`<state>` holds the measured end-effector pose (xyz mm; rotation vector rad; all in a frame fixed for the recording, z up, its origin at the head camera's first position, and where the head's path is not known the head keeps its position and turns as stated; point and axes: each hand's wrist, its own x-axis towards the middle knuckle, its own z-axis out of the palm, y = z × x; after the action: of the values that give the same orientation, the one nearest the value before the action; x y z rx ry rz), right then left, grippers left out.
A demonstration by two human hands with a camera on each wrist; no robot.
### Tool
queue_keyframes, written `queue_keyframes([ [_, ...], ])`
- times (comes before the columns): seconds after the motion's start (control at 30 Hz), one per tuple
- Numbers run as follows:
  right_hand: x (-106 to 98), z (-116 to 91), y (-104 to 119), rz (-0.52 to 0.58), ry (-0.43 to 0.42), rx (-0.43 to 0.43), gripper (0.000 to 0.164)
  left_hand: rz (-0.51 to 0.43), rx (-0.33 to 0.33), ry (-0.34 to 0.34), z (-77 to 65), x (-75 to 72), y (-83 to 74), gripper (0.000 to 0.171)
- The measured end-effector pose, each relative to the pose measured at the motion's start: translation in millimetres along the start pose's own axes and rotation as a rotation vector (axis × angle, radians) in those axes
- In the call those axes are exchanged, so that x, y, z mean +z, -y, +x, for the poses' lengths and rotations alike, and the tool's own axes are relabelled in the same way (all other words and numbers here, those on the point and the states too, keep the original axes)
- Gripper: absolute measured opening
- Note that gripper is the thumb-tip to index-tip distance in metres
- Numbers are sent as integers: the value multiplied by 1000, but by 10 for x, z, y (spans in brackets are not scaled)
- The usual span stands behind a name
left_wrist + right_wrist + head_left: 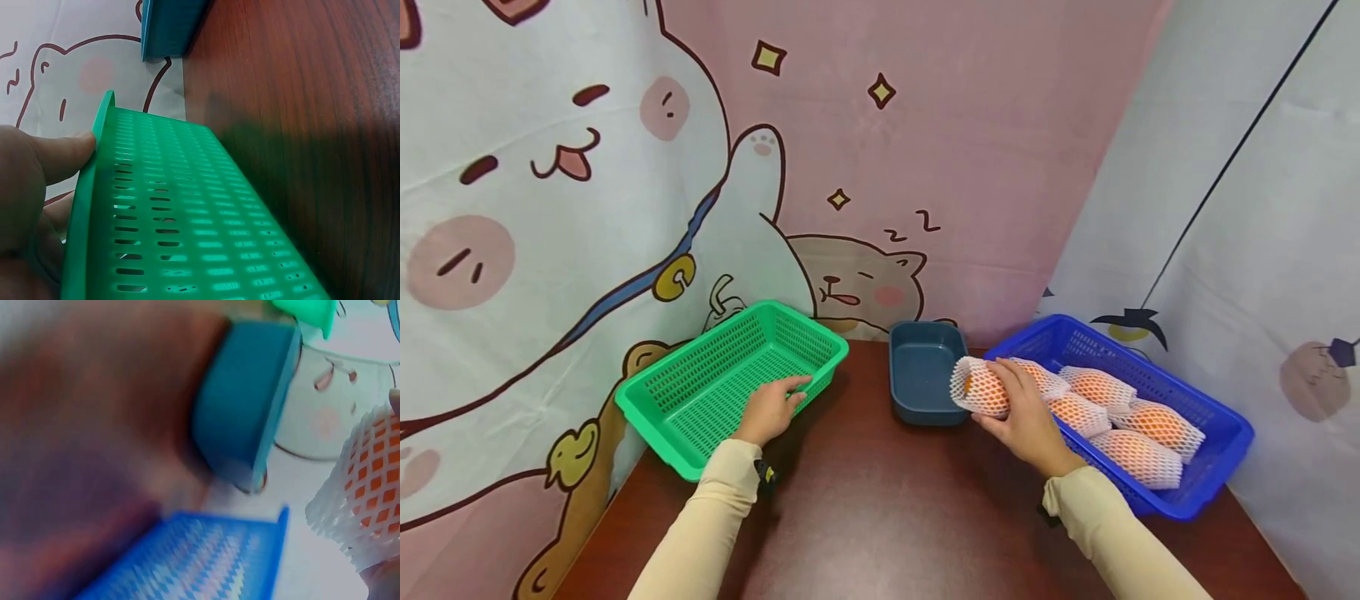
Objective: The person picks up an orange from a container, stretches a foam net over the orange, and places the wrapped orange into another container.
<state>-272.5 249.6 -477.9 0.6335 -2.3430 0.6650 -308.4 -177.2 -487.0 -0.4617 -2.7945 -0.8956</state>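
My right hand grips an orange-coloured fruit in a white foam net, held above the near-left rim of the blue basket and by the right edge of the dark blue-grey tub. In the right wrist view, the net's open end points away from the fingers. Several more netted fruits lie in the blue basket. My left hand holds the right rim of the green basket, thumb on the rim and fingers on the inner side. No fruit shows inside the green basket or the tub.
All three containers stand on a dark reddish-brown table. The tub is between the two baskets, near the back edge. Close behind hangs a pink and white cartoon-printed cloth, with more white cloth at the right.
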Motion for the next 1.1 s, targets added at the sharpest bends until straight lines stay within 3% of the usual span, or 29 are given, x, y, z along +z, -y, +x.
queue_keyframes([
  [0.2, -323, 189, -250, -66, -57, 50, 87, 4, 5, -8, 2, -1, 11, 37],
  [0.37, -542, 198, -528, -118, -48, 164, 86, 12, -10, -16, -5, -4, 4, 37],
  [0.73, -876, -90, -897, -189, 68, 540, 90, 49, 14, -40, -20, -12, 12, 36],
  [1.0, -934, -235, -971, -218, 228, 790, 100, 58, -8, -45, -36, -18, 31, 37],
  [1.1, -922, -286, -991, -223, 278, 834, 99, 51, -7, -36, -36, -11, 45, 37],
])
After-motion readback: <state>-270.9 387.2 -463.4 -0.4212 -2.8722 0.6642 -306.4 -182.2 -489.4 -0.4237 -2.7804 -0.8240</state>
